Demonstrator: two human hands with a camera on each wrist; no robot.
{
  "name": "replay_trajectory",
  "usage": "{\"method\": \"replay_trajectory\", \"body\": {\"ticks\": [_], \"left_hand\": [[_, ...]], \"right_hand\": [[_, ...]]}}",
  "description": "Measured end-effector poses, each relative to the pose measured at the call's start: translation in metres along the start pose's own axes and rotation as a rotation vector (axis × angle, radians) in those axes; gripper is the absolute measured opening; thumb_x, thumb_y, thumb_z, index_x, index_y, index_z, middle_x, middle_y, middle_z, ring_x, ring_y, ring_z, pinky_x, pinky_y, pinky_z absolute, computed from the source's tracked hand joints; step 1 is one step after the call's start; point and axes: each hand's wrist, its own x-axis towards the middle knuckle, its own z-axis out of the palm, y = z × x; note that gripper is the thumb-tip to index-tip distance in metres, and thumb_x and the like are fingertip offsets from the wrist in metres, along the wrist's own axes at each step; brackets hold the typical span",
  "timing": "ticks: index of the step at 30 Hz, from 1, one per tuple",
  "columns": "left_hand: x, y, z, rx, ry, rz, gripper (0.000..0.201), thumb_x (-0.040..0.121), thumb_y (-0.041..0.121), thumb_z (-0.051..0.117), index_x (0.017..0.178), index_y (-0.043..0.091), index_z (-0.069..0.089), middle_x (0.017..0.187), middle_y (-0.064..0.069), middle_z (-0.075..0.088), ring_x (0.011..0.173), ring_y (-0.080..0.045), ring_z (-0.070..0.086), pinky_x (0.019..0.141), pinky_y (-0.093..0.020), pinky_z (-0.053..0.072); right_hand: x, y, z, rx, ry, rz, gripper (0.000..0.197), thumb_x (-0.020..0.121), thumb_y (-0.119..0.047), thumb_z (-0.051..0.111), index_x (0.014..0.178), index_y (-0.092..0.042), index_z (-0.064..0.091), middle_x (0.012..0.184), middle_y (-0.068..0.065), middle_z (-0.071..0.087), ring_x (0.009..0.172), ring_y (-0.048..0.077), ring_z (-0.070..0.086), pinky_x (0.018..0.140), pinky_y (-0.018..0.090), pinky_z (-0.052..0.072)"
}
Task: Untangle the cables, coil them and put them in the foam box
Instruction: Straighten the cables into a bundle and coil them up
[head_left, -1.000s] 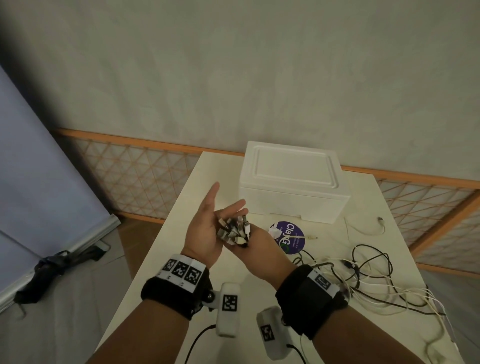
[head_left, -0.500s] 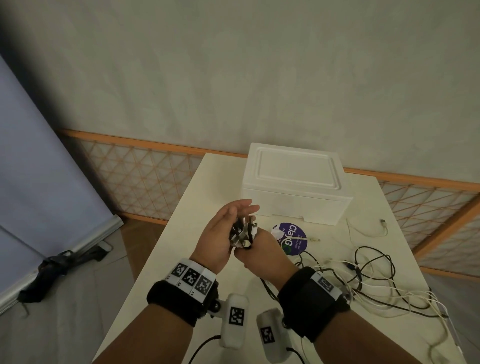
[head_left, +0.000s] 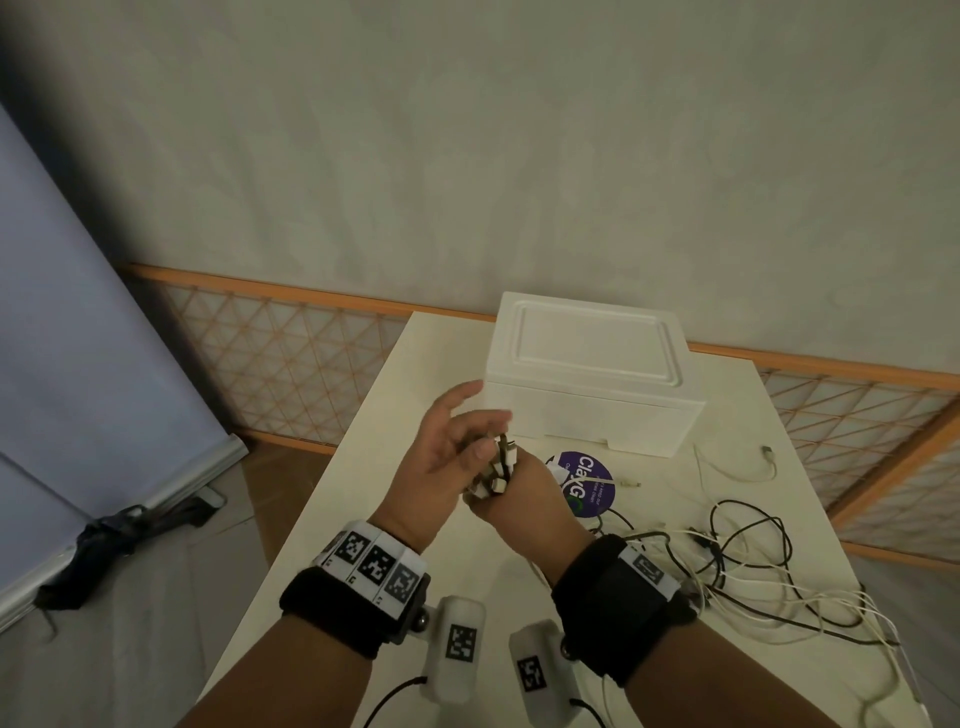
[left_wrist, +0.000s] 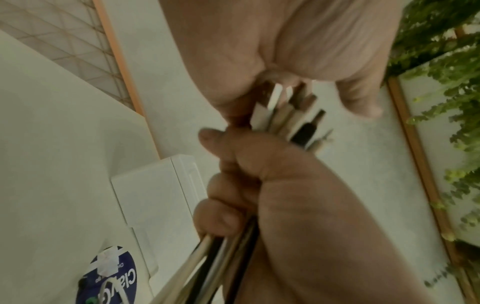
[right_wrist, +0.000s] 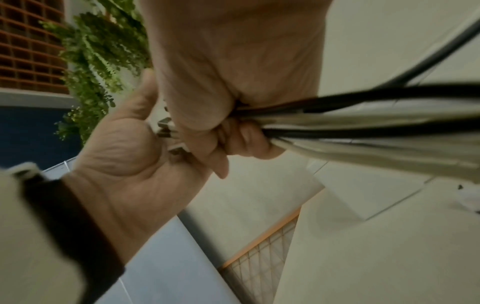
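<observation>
My right hand (head_left: 524, 499) grips a bunch of black and white cables just below their plug ends (head_left: 501, 460), above the table's near middle. In the left wrist view the plugs (left_wrist: 293, 115) stick out of the right fist (left_wrist: 285, 185) and touch my left palm (left_wrist: 298, 41). My left hand (head_left: 441, 457) lies against the plug tips with relaxed fingers. The cables (right_wrist: 363, 127) trail from the fist to a loose tangle (head_left: 753, 561) on the table at the right. The white foam box (head_left: 587, 374) stands behind the hands with its lid on.
A round purple label (head_left: 587, 483) lies on the cream table (head_left: 363, 493) in front of the box. One white cable (head_left: 737, 467) lies apart at the right. The table's left edge drops to the floor; an orange lattice rail (head_left: 291, 364) runs behind.
My left hand has turned from an open palm beside the plugs to lie against their tips. Both hands have moved slightly up and toward the box.
</observation>
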Motion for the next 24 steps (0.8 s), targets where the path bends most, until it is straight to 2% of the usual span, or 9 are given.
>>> {"method": "replay_trajectory", "body": {"ticks": [2, 4, 6, 8, 9, 12, 16, 19, 24], "left_hand": [[-0.003, 0.002, -0.008, 0.015, 0.053, 0.036, 0.037, 0.076, 0.042, 0.073, 0.107, 0.026, 0.062, 0.118, 0.000, 0.066, 0.114, -0.022, 0.059, 0.094, -0.031, 0.048], [-0.003, 0.009, -0.014, 0.198, 0.109, 0.087, 0.014, 0.076, 0.038, 0.067, 0.081, 0.026, 0.067, 0.105, 0.007, 0.066, 0.103, -0.013, 0.061, 0.087, -0.023, 0.047], [-0.001, 0.014, -0.019, 0.388, 0.057, 0.114, 0.013, 0.078, 0.035, 0.064, 0.073, 0.023, 0.067, 0.092, 0.003, 0.065, 0.089, -0.016, 0.062, 0.079, -0.027, 0.050], [0.002, 0.023, -0.017, 0.571, -0.044, 0.047, 0.014, 0.079, 0.032, 0.066, 0.072, 0.021, 0.067, 0.082, 0.000, 0.065, 0.079, -0.020, 0.061, 0.074, -0.033, 0.050], [0.003, 0.027, -0.016, 0.664, -0.076, -0.005, 0.013, 0.081, 0.030, 0.068, 0.072, 0.022, 0.067, 0.080, 0.001, 0.065, 0.076, -0.018, 0.061, 0.071, -0.032, 0.050], [0.005, 0.036, -0.014, 0.853, -0.136, -0.108, 0.009, 0.083, 0.025, 0.070, 0.074, 0.025, 0.069, 0.081, 0.006, 0.065, 0.072, -0.010, 0.060, 0.068, -0.027, 0.051], [0.006, 0.039, -0.011, 0.936, -0.163, -0.186, 0.013, 0.084, 0.034, 0.068, 0.075, 0.024, 0.070, 0.080, 0.009, 0.062, 0.073, -0.007, 0.058, 0.067, -0.021, 0.047], [0.007, 0.034, -0.009, 1.001, -0.155, -0.171, 0.017, 0.088, 0.033, 0.063, 0.079, 0.020, 0.069, 0.082, 0.010, 0.059, 0.076, -0.005, 0.055, 0.068, -0.019, 0.042], [0.002, 0.021, -0.006, 0.919, 0.015, 0.003, 0.015, 0.094, 0.017, 0.055, 0.084, 0.016, 0.066, 0.088, 0.001, 0.058, 0.087, -0.010, 0.054, 0.079, -0.024, 0.042]], "right_hand": [[0.000, 0.004, -0.004, 0.016, 0.018, 0.001, 0.010, 0.077, -0.007, 0.068, 0.083, -0.012, 0.061, 0.073, -0.003, 0.066, 0.070, 0.007, 0.062, 0.062, 0.019, 0.046], [-0.001, 0.007, -0.007, 0.030, 0.006, 0.012, 0.012, 0.078, -0.012, 0.070, 0.083, -0.018, 0.062, 0.071, -0.010, 0.064, 0.067, -0.005, 0.059, 0.059, 0.008, 0.043], [-0.002, 0.009, -0.007, 0.013, -0.003, 0.011, 0.013, 0.077, -0.019, 0.073, 0.086, -0.017, 0.063, 0.074, -0.007, 0.066, 0.064, -0.001, 0.059, 0.060, 0.017, 0.049], [-0.003, 0.012, -0.003, 0.025, -0.011, -0.009, 0.020, 0.076, -0.024, 0.075, 0.090, -0.017, 0.064, 0.078, -0.005, 0.069, 0.068, 0.004, 0.063, 0.066, 0.029, 0.054], [-0.003, 0.013, -0.001, 0.042, -0.016, -0.019, 0.023, 0.076, -0.024, 0.077, 0.093, -0.016, 0.064, 0.081, -0.005, 0.070, 0.073, 0.006, 0.065, 0.069, 0.030, 0.054], [-0.004, 0.017, 0.003, 0.082, -0.020, -0.019, 0.026, 0.076, -0.022, 0.078, 0.098, -0.015, 0.065, 0.085, -0.005, 0.071, 0.079, 0.007, 0.066, 0.075, 0.029, 0.054], [-0.004, 0.021, 0.007, 0.061, -0.017, -0.028, 0.025, 0.076, -0.023, 0.077, 0.095, -0.019, 0.062, 0.081, -0.008, 0.069, 0.076, 0.004, 0.064, 0.070, 0.022, 0.052], [-0.004, 0.021, 0.008, 0.033, -0.001, 0.003, 0.026, 0.075, -0.023, 0.077, 0.095, -0.020, 0.060, 0.078, -0.012, 0.065, 0.072, 0.000, 0.061, 0.065, 0.014, 0.046], [0.003, 0.018, 0.002, 0.008, 0.032, 0.005, 0.027, 0.076, -0.029, 0.075, 0.096, -0.017, 0.062, 0.083, -0.003, 0.068, 0.078, 0.011, 0.064, 0.072, 0.034, 0.053]]}}
